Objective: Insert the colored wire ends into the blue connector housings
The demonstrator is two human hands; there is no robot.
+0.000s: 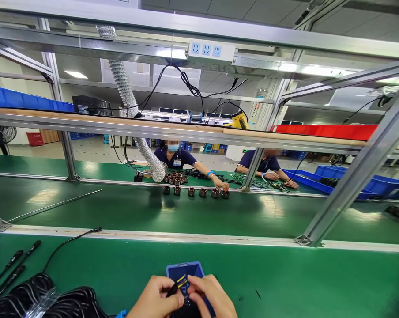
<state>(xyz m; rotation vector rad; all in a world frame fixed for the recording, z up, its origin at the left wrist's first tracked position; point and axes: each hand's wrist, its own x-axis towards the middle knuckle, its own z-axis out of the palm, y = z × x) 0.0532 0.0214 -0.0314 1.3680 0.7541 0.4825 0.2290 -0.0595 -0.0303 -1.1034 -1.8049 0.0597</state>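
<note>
My left hand [156, 298] is closed around a black cable [173, 289], its thumb and fingers pinching near the stripped end. Thin yellow and dark wires [182, 280] stick out of that end toward the right. At their tips, my right hand [214, 295] has thumb and forefinger closed on the wires. Both hands are over a small blue plastic bin [185, 265] on the green bench mat [285, 282]; my hands hide much of its inside. A bundle of black cables [77, 302] tied with clear wrap lies to the left.
Beyond the metal frame [345, 190] runs a green conveyor surface [126, 212] with a row of several copper-wound motor cores [202, 192]. A co-worker's hand [221, 183] touches the row's right end. Another person sits by blue trays [308, 181]. A silver duct [146, 154] hangs down.
</note>
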